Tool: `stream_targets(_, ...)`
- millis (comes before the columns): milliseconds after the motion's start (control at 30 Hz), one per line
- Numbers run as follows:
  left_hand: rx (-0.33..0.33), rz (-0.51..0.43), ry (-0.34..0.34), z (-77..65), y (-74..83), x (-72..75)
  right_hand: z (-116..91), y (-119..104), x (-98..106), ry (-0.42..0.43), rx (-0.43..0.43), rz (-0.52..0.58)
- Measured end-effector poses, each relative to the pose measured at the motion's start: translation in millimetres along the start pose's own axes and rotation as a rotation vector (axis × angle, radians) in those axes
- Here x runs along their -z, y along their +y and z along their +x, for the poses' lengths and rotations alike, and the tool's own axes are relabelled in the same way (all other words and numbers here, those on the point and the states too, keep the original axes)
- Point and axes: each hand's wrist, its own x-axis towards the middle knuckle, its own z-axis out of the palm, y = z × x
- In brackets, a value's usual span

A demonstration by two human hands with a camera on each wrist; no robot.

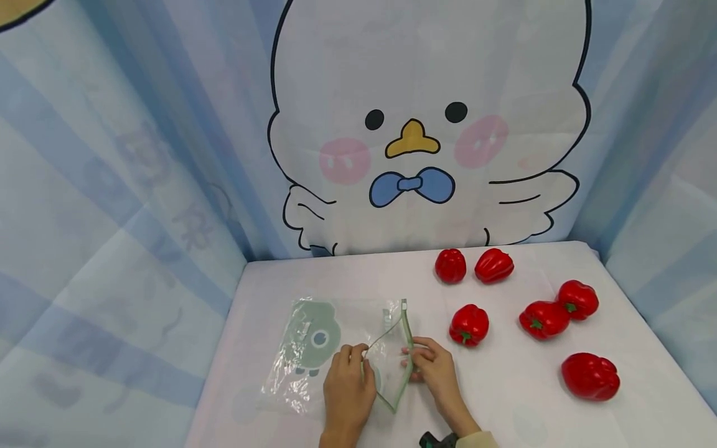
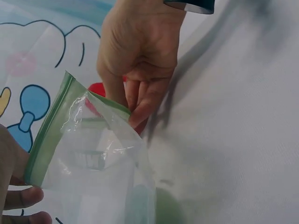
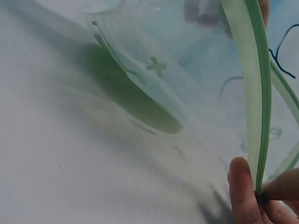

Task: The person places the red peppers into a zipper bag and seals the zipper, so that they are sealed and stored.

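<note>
A clear zip bag (image 1: 358, 320) with a green bear-like print and green zip rim lies on the table, its mouth parted towards the right. My left hand (image 1: 350, 389) holds the near lip of the mouth; in the left wrist view its fingers (image 2: 23, 198) show beside the green strip, the thumb mostly hidden. On the opposite lip, my right hand (image 1: 439, 373) pinches the green rim. The right wrist view shows that rim (image 3: 261, 107) between the finger and thumb (image 3: 282, 186). The closest red bell pepper (image 1: 469, 325) sits beyond the right hand.
More red bell peppers lie to the right: two at the back edge (image 1: 450, 266), a touching pair (image 1: 543, 320) and one nearer the front (image 1: 590, 377). A white cloth covers the table (image 1: 504, 398). Printed curtains (image 1: 140, 186) stand behind and at both sides.
</note>
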Motion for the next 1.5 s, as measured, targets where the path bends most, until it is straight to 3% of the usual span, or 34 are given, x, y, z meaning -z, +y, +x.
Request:
stream_targets(133,0.14,-0.128,-0.077,0.7,0.2,1.1,-1,0,2,-0.011,-0.003,0.01)
stream_targets(267,0.287,-0.346,-0.156,4.1,4.5,2.1,-2,0,4,-0.025,-0.013,0.01)
stream_targets(400,0.368,-0.493,-0.191,7.8,8.6,1.0,-2,-2,7,-0.049,-0.026,0.004)
stream_targets(500,0.384,-0.523,-0.191,8.7,10.6,-0.2,-3,-4,10,-0.073,-0.028,-0.005)
stream_targets(700,0.353,-0.525,-0.163,6.8,12.9,-0.6,-7,-6,15,-0.108,0.021,-0.062)
stream_targets(1067,0.395,-0.563,-0.188,9.6,14.1,-3.9,-19,-20,30,-0.04,0.151,-0.275)
stream_targets(1300,0.383,-0.57,-0.178,8.7,13.8,-8.5,-26,-26,37,0.083,0.298,-0.387)
stream_targets(1500,0.387,-0.592,-0.209,9.4,14.5,-10.6,-31,-26,39,0.254,0.381,-0.222)
